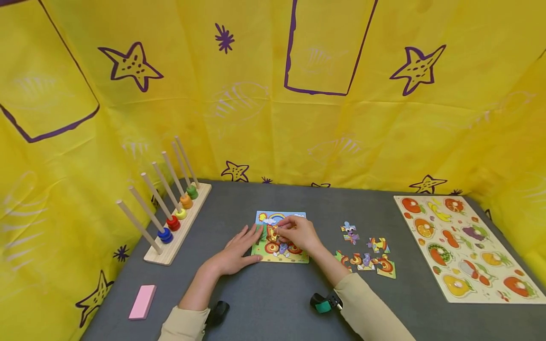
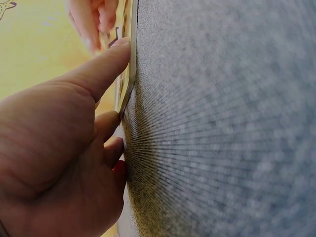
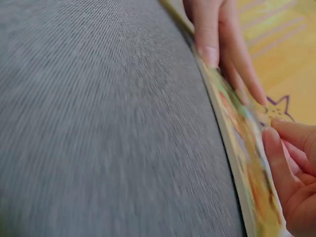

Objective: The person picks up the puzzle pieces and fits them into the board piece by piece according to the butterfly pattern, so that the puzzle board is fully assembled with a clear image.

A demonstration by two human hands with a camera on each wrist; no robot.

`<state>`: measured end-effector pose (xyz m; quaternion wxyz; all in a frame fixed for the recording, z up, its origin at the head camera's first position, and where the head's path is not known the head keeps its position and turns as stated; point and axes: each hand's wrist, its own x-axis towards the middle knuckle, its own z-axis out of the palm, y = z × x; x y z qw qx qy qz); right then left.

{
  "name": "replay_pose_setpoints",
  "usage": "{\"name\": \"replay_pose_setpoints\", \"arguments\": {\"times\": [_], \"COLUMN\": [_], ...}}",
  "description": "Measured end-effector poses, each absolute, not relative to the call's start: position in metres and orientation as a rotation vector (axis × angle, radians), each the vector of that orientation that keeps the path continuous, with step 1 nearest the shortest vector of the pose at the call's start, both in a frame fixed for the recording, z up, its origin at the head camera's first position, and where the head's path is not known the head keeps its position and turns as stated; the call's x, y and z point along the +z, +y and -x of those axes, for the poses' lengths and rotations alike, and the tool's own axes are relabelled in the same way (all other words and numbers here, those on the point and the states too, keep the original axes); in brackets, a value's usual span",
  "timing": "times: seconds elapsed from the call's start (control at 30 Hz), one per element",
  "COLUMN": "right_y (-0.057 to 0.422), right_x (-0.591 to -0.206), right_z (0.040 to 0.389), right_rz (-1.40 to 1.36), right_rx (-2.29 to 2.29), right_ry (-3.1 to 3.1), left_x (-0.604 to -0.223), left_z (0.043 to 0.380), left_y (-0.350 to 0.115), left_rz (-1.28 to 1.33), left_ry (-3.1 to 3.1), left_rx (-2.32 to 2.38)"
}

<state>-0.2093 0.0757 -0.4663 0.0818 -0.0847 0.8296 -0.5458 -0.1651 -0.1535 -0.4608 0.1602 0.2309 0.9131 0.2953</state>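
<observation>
A colourful jigsaw board, with a sun and rainbow along its top, lies on the table in front of me. My left hand rests along its left side with fingers extended; the left wrist view has the thumb on the board's edge. Over the middle of the picture, my right hand pinches a puzzle piece between thumb and fingertips. Those fingers hide part of the board, and whether the piece touches it I cannot tell. Several loose puzzle pieces lie to the right.
At left stands a wooden peg rack with coloured rings, its tall pegs pointing up. A pink block lies nearer me. On the right is a fruit puzzle board. A yellow cloth hangs behind the grey table.
</observation>
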Motion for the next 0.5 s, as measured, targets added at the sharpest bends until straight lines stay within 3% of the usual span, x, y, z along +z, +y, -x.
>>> {"name": "replay_pose_setpoints", "arguments": {"times": [0.5], "right_y": [0.054], "right_x": [-0.476], "right_z": [0.21], "right_rz": [0.409], "right_rx": [-1.433], "right_ry": [2.772], "left_x": [-0.459], "left_z": [0.164], "left_y": [-0.155], "left_rz": [-0.679], "left_ry": [2.629], "left_rx": [0.782]}}
